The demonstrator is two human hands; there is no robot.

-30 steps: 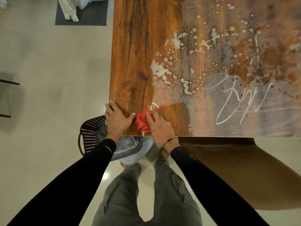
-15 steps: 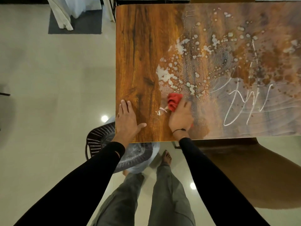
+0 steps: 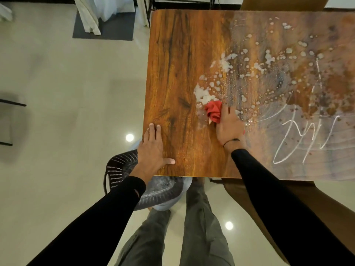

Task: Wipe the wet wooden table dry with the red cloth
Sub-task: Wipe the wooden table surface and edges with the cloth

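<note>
The wooden table (image 3: 178, 60) fills the upper right of the view, with white puddles and droplets (image 3: 226, 63) spread over its middle and right. A crumpled red cloth (image 3: 212, 111) lies on the tabletop at the near edge of the wet patch. My right hand (image 3: 229, 125) presses down on the cloth with fingers laid over it, covering its right part. My left hand (image 3: 152, 150) rests flat on the table's near left corner, fingers straight, thumb out to the right.
A dark perforated chair (image 3: 121, 169) stands under the table's near left corner, beside my legs. White streak marks (image 3: 299, 139) cross the table at right. A grey mat (image 3: 107, 27) and white fabric lie on the pale floor at the back left.
My right hand has pushed the red cloth away from the table's near edge into the puddles. My left hand has slid slightly forward along the left edge and lies flat.
</note>
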